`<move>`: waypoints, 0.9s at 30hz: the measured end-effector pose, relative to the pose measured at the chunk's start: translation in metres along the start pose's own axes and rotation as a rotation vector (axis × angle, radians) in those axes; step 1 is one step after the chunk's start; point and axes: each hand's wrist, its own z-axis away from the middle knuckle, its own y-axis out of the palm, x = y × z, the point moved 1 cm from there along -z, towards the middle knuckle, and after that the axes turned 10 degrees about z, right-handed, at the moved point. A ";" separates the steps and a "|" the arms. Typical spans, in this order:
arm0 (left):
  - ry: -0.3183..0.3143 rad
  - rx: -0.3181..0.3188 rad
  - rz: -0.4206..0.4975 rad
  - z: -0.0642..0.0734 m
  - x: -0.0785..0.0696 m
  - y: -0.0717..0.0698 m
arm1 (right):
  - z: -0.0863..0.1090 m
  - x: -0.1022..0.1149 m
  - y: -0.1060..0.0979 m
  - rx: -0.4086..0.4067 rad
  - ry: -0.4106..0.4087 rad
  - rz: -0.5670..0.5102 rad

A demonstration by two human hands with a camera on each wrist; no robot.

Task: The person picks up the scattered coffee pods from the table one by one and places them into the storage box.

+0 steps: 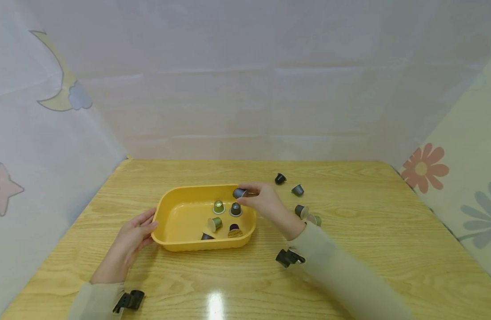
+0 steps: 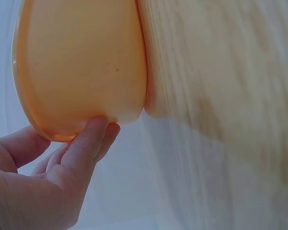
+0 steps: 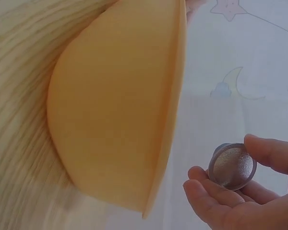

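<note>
A yellow plastic basin (image 1: 185,222) stands on the table. My left hand (image 1: 134,234) grips its left end, with the thumb at the rim and fingers against the outer wall (image 2: 81,67). Over the basin's back right corner, my right hand (image 1: 265,203) pinches a dark grey coffee capsule (image 1: 239,193) between thumb and fingers. In the right wrist view the capsule's silvery lid (image 3: 233,166) faces the camera. Inside the basin lie several capsules: a shiny green one (image 1: 218,206), a dark grey one (image 1: 235,209), a pale green one (image 1: 215,224), a purple one (image 1: 235,231) and a partly hidden dark one (image 1: 207,237).
On the wooden table (image 1: 369,249), right of the basin, lie a black capsule (image 1: 280,178), a grey capsule (image 1: 297,190), a dark capsule (image 1: 301,211) and a green capsule (image 1: 314,219), the last partly behind my right forearm. Pale printed sheets surround the table's back and sides.
</note>
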 end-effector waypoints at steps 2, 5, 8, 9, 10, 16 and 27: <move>0.002 0.001 0.001 0.000 0.000 0.000 | 0.000 0.004 0.004 0.008 -0.005 -0.017; 0.004 0.002 0.002 0.000 0.000 0.000 | 0.001 0.009 0.011 0.021 -0.025 -0.042; 0.005 0.005 0.001 0.000 0.000 0.000 | 0.001 0.014 0.018 0.032 -0.052 -0.063; 0.005 0.006 0.001 0.000 0.000 0.000 | 0.001 0.015 0.020 0.034 -0.058 -0.063; 0.006 0.007 0.002 0.000 0.000 0.000 | 0.001 0.016 0.022 0.033 -0.064 -0.061; 0.007 0.013 0.007 -0.001 0.000 0.001 | 0.000 0.021 0.031 0.044 -0.064 -0.083; 0.014 0.011 0.001 0.000 0.001 0.000 | -0.001 0.019 0.053 0.096 -0.089 -0.134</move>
